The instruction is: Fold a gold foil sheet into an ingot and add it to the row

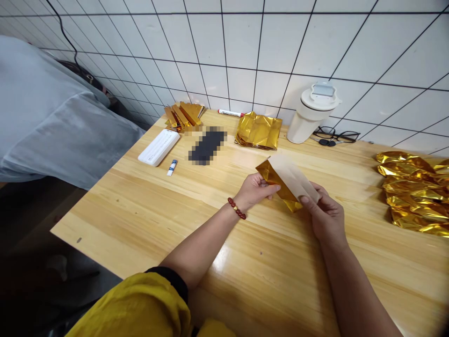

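Nearer the wearer than the cup point(308, 117), a part-folded sheet point(291, 175), gold on one face and pale on the other, is held between two hands. Its left end is pinched between thumb and fingers by the left hand point(254, 191). Its right end is pinched by the right hand point(329, 217), with the thumb laid on the pale face and the fingers behind. By this two-ended grip, it is judged, the sheet is kept steady and the fold governed.

Just left of the cup, a stack point(259, 131) of gold sheets is placed, probably for easy reach. Farther left of it, strips point(187, 114) are grouped, and a box point(159, 147) and a tube point(171, 167) are set down. Right of the cup, glasses point(345, 135) are laid, seemingly out of the hands' way. Well to its right, puffed gold pieces point(410, 192) are kept, apparently so that they are not crushed.
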`<control>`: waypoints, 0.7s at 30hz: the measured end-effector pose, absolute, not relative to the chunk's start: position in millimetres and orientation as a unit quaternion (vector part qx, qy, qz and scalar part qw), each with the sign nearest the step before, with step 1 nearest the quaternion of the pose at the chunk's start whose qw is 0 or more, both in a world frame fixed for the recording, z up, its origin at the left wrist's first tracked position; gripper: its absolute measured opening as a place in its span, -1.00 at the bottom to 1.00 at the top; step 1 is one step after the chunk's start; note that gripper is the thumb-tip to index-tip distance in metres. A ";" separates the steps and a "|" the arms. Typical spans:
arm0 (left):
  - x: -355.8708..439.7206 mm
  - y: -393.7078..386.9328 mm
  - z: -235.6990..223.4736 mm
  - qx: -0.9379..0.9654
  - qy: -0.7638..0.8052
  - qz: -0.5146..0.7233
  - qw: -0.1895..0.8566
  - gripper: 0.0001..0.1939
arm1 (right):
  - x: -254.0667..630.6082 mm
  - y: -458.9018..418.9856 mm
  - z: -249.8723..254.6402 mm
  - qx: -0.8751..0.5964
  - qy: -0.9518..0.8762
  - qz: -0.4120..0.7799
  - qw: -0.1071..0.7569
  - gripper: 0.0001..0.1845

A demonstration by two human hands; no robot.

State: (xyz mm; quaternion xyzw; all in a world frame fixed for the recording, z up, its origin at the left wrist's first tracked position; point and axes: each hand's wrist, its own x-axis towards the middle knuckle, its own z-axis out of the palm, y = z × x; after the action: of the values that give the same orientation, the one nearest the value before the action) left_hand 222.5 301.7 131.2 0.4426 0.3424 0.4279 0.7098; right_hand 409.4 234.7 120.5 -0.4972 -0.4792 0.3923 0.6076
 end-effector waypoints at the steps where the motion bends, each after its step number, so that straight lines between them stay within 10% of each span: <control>1: 222.0 300.5 132.4 0.449 0.340 0.422 0.710 -0.56 | 407.8 234.2 121.2 -0.513 -0.482 0.387 0.595 -0.89; 21: 220.1 300.9 133.5 0.373 0.341 0.464 0.727 -0.61 | 401.0 232.9 122.0 -0.554 -0.447 0.409 0.571 -0.76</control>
State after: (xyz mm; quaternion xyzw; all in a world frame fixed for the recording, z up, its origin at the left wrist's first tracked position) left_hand 220.1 300.9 133.5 0.3733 0.3407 0.4644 0.7272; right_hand 401.0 232.9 122.0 -0.5536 -0.4473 0.4090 0.5712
